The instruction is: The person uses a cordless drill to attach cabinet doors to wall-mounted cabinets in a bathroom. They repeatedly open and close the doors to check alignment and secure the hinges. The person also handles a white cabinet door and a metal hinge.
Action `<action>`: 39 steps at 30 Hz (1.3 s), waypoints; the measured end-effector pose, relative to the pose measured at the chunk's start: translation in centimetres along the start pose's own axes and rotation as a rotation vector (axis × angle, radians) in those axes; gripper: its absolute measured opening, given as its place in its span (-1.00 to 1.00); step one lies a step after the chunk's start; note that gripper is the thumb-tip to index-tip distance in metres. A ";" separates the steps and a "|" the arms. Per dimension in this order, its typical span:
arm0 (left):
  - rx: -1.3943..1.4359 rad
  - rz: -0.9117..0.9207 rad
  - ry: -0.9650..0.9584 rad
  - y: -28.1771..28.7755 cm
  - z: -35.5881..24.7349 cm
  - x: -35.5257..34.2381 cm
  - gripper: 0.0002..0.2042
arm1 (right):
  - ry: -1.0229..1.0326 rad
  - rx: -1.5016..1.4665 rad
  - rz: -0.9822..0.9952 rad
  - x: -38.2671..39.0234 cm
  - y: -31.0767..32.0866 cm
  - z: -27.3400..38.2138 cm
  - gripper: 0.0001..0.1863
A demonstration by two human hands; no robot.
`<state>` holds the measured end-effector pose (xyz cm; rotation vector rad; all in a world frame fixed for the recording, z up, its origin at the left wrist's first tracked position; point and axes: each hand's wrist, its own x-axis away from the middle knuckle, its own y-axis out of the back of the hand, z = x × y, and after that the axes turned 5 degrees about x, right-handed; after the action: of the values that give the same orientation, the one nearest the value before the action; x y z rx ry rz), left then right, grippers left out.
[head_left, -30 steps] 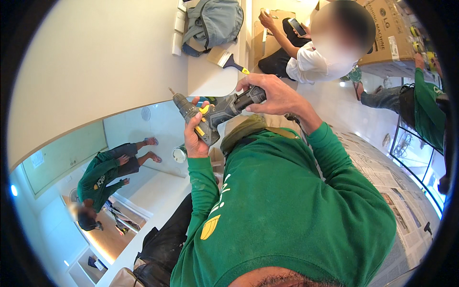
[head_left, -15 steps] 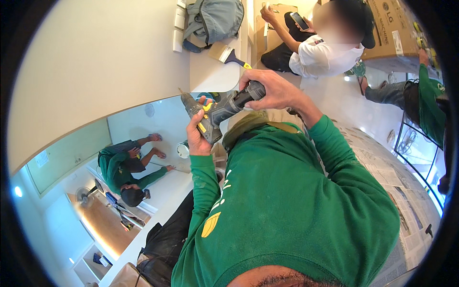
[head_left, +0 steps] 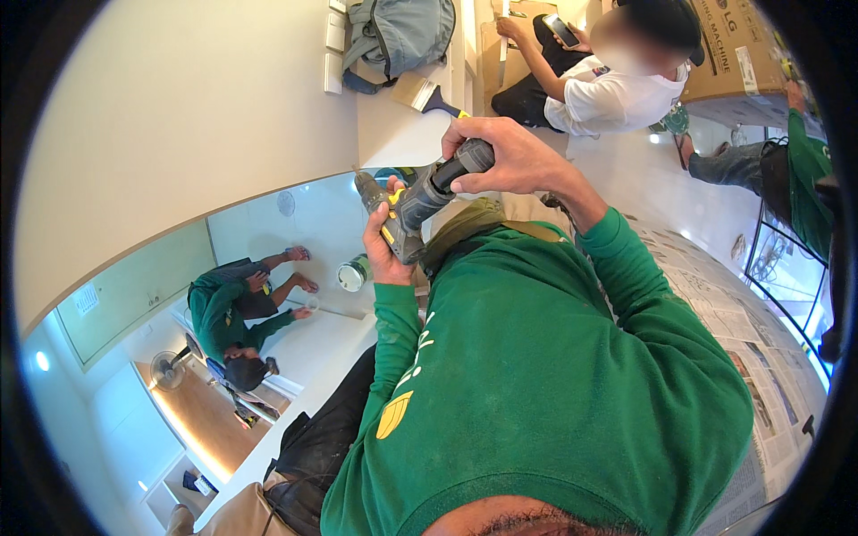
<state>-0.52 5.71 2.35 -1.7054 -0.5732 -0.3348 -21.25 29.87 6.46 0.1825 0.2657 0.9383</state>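
Observation:
I hold a grey and yellow cordless drill (head_left: 420,201) in both hands in front of my chest. My right hand (head_left: 514,156) is closed around its dark handle from above. My left hand (head_left: 380,246) cups the drill's body from below, close to the chuck. The chuck end (head_left: 368,186) points left toward a glossy reflective panel (head_left: 268,232). Both my sleeves are green. A small round tin (head_left: 355,272) lies just under my left hand.
The reflective panel shows a person in green (head_left: 237,313) and a fan. A paintbrush (head_left: 427,92) and a grey backpack (head_left: 398,31) lie on the white surface ahead. A seated person in white (head_left: 608,85) holds a phone beside a cardboard box (head_left: 737,54). Newspapers (head_left: 751,330) cover the floor at right.
Both hands and the drill have shifted slightly up and to the right. The reflected figure in the panel has moved right and changed pose.

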 end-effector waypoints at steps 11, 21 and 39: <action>0.093 0.089 0.009 0.1 0.0 0.5 -0.41 | -0.016 -0.418 0.021 1.4 -1.0 -1.1 -0.44; 0.063 0.005 -0.076 -1.3 0.7 1.2 -0.47 | -0.241 -1.060 0.077 3.2 -3.0 -4.6 -0.39; -0.104 -0.005 -0.099 -2.1 0.8 1.4 -0.53 | -0.334 -1.175 -0.011 2.8 -4.0 -5.0 -0.45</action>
<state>-0.61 7.06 4.65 -1.8283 -0.6424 -0.2887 -18.11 30.07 0.26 -0.7390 -0.6051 0.9060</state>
